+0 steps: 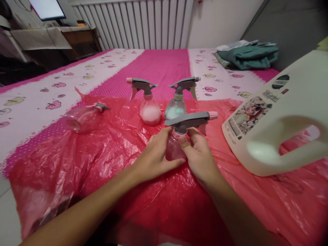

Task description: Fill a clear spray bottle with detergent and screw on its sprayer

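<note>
A spray bottle with a grey and pink trigger head stands upright between my hands. My left hand is wrapped round the left side of its clear round body, with the thumb across the front. At the pink collar, the fingers of my right hand are closed. Just behind stand two more spray bottles, one with a pink collar and whitish contents and one with a green collar and pale green contents. Off to the left, a clear spray bottle lies on its side.
A large cream-coloured jug with a handle and flower label stands tilted in view at right. Crumpled red plastic sheeting covers the near part of the pink patterned bedspread. Folded clothes lie at the back right.
</note>
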Demonstrator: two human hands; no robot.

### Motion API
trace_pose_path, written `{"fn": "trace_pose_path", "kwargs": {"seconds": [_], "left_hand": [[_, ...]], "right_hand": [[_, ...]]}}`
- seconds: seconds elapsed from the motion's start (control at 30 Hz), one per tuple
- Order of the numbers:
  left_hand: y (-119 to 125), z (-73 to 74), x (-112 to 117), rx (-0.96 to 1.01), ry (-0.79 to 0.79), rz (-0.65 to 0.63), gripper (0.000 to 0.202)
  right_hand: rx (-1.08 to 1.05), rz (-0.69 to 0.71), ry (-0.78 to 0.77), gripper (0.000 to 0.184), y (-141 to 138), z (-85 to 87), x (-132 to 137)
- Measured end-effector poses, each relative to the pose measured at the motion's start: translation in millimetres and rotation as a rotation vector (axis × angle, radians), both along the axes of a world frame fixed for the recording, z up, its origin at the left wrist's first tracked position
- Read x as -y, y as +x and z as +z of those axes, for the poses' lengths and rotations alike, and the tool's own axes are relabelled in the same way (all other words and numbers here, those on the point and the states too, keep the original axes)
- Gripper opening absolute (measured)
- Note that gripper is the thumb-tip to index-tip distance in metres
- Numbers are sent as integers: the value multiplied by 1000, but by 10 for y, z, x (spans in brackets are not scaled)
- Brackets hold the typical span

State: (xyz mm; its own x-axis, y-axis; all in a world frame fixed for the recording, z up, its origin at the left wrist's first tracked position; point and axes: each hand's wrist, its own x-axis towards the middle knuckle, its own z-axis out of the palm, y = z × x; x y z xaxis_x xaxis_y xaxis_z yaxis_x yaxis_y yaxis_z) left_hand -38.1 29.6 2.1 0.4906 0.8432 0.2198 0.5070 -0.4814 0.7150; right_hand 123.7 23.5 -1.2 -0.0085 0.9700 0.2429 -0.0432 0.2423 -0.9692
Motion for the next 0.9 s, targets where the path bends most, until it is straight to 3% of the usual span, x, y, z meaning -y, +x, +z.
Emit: {"fn": "trace_pose_path", "kwargs": {"seconds": [0.1,0.27,0.4,0.57,0.73,0.8,0.9], "left_hand": [[71,-30,87,-20,33,98,68],[178,-95,173,-32,137,165,67],[196,-102,156,-28,158,184,64],[77,-29,37,-21,55,53,76],[-24,-1,-75,32,-37,-54,77],[-4,2,-73,44,-27,-58,75],[83,-17,-4,55,40,38,71]], "right_hand": [[92,-152,-10,44,-64,0,67],[53,-243,-42,31,-155,30,149],[5,-314,-51,31,-216,24,151],[-51,-116,-9,41,-135,-29,101],[17,-3,39,47,-33,-44,39],[38,22,68,43,-40,-31,3],[9,-13,75,41,-86,-10,-34]]}}
